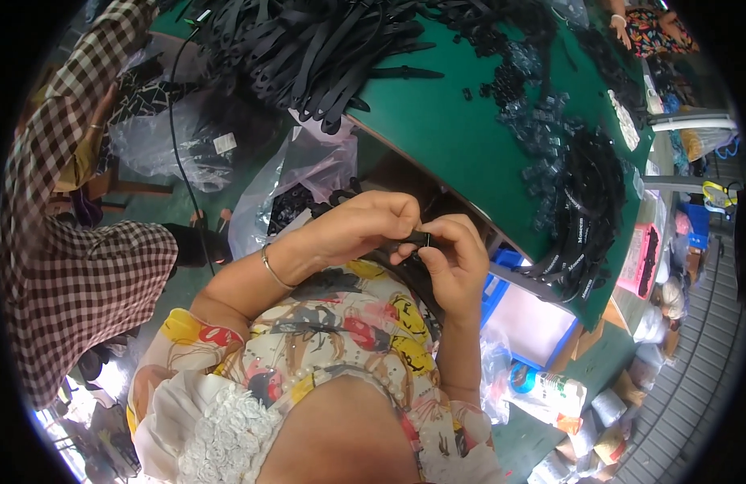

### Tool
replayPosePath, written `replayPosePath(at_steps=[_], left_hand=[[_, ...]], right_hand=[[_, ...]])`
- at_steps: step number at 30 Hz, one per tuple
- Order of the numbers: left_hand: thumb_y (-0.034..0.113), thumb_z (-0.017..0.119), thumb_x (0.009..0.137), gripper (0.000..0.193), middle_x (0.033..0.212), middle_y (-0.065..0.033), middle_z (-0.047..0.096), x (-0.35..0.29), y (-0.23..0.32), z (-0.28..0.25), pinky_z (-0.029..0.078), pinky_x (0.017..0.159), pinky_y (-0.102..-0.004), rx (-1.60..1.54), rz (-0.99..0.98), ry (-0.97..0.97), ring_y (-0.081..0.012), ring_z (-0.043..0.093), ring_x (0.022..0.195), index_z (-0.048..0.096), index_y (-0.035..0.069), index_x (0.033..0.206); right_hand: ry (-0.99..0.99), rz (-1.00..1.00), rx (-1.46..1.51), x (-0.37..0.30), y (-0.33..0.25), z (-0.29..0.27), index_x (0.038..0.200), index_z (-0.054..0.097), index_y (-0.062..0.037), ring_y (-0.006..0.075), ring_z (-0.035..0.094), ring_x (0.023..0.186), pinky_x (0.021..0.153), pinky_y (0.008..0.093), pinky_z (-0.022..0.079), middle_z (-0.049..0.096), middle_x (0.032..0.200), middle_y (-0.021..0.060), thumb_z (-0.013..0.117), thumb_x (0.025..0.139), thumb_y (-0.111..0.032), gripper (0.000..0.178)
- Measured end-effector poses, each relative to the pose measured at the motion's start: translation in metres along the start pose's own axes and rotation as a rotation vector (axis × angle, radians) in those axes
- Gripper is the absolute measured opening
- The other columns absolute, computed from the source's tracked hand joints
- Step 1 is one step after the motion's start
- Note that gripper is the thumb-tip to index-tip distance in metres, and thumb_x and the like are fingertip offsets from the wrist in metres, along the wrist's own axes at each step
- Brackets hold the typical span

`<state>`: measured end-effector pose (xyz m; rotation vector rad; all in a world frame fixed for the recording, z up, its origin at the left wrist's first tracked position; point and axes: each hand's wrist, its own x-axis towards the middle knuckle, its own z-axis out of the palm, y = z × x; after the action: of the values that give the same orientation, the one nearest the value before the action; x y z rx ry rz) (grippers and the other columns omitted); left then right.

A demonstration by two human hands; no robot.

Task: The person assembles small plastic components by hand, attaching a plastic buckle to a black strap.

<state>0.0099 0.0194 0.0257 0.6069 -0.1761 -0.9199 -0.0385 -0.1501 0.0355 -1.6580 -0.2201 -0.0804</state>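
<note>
In front of my chest both hands meet over a small black strap end (420, 239), which may carry a buckle; the fingers hide much of it. My left hand (369, 219), with a bracelet at its wrist, is closed in a pinch on its upper left side. From the right, my right hand (458, 254) pinches the same piece between thumb and fingers. Dark strap material seems to hang below the hands, against my flowered top. Beyond them stands a green table (445, 121) with a large heap of black straps (308, 48) on it.
Clear plastic pieces (542, 153) and a bundle of printed black straps (587, 218) lie along the table's right side. A plastic bag of black parts (292, 210) stands below its edge. A blue-rimmed bin (534, 323) is at right. A person in checked cloth (99, 274) is at left.
</note>
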Motion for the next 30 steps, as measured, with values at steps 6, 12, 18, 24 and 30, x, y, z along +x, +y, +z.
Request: replayPosePath(at_steps=[6,12,18,24,30], left_hand=[[0.018,0.059,0.082,0.019,0.072,0.0009,0.048,-0.001,0.008,0.011,0.038,0.058,-0.0201,0.357,-0.042,0.078,-0.0065,0.046,0.063,0.044,0.007,0.078],[0.015,0.062,0.081,0.023,0.077,0.0015,0.05,0.005,-0.004,0.002,0.035,0.055,-0.0173,0.222,-0.004,0.058,-0.0036,0.045,0.065,0.044,0.007,0.091],[0.007,0.068,0.075,0.018,0.084,-0.0022,0.058,0.001,-0.004,0.004,0.045,0.072,-0.0221,0.596,0.268,0.118,-0.0092,0.055,0.081,0.057,0.001,0.087],[0.024,0.065,0.078,0.025,0.07,-0.0106,0.059,0.0,-0.003,0.006,0.044,0.055,-0.0287,1.141,0.254,0.016,-0.017,0.056,0.061,0.058,0.0,0.08],[0.015,0.06,0.077,0.021,0.054,-0.0047,0.055,0.0,-0.013,0.013,0.038,0.046,-0.026,0.619,0.101,-0.153,-0.0111,0.051,0.048,0.057,-0.001,0.063]], right_hand=[[0.006,-0.016,-0.058,0.001,-0.003,-0.004,0.091,0.058,0.0,0.0177,0.055,0.076,0.066,0.0251,0.045,0.053,0.085,0.0092,0.069,0.072,-0.009,0.023],[-0.119,-0.284,-0.474,0.01,-0.011,-0.008,0.089,0.06,-0.0035,0.0232,0.054,0.076,0.066,0.029,0.044,0.052,0.083,0.0108,0.071,0.066,-0.007,0.026],[-0.035,0.28,-0.123,-0.002,-0.014,-0.01,0.074,0.053,0.0015,0.0113,0.048,0.061,0.056,0.0227,0.039,0.051,0.068,0.0057,0.054,0.081,-0.005,0.01],[0.01,0.32,-0.195,-0.015,-0.014,-0.013,0.064,0.05,0.0011,0.0073,0.042,0.05,0.046,0.0223,0.031,0.046,0.056,0.0018,0.053,0.081,-0.003,0.018],[0.037,0.341,0.249,-0.019,-0.022,0.001,0.055,0.041,-0.0027,0.0057,0.036,0.044,0.04,0.0198,0.024,0.04,0.052,0.0006,0.052,0.079,-0.003,0.026]])
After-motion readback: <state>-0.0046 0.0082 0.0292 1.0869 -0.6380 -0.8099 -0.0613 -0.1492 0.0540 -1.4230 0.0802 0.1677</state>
